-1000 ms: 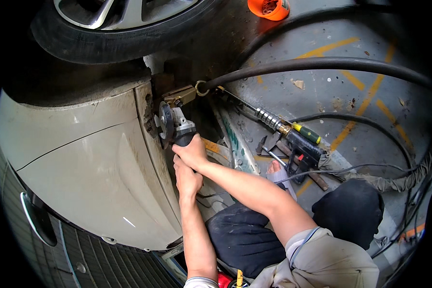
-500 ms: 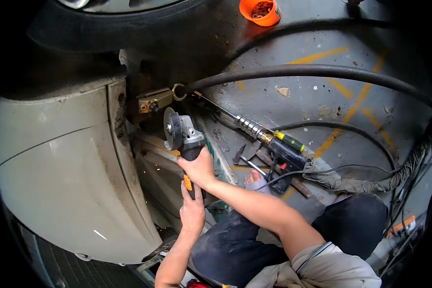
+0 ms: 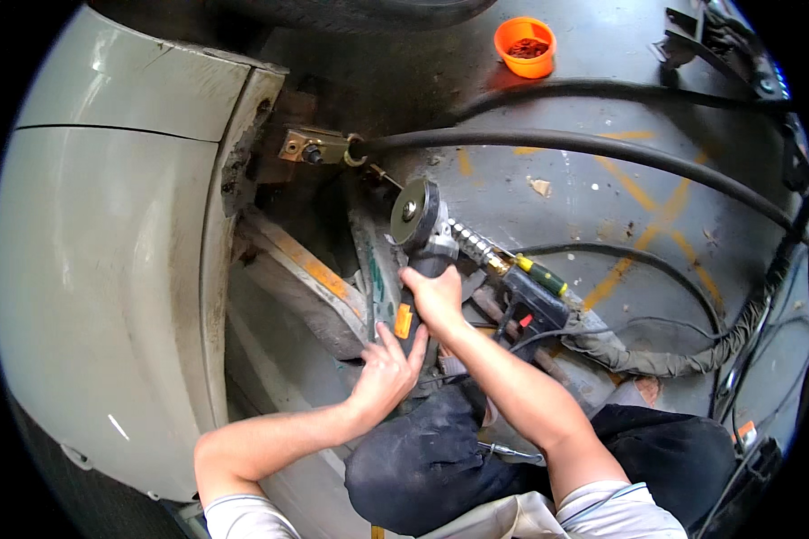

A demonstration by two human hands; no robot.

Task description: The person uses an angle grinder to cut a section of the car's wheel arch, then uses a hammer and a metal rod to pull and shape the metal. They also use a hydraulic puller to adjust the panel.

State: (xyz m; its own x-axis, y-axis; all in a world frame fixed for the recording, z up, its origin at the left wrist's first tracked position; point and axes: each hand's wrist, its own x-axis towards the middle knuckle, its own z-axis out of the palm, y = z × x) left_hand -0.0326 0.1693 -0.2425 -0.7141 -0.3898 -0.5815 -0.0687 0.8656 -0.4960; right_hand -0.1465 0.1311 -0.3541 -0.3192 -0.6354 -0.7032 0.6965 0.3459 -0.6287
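An angle grinder with a grey head and an orange patch on its dark body is tilted up to the left. My right hand is wrapped round its body, just below the head. Beside the grinder's rear end, my left hand has its fingers stretched and spread; one fingertip is close to or touching the handle. The grinder's round disc faces left, apart from the brass-coloured bracket with a dark bolt. Below that bracket lies a worn metal rail with an orange-brown strip.
A pale car body panel stands at the left. Thick black cable crosses the grey floor. A tool with a coiled metal neck and black grip lies at the right, near a green-yellow screwdriver. An orange cup holds small reddish pieces.
The grinder has moved right, away from the bracket and panel. My left hand has loosened from its rear end and spread its fingers. Sparks seen earlier are gone. The view has shifted.
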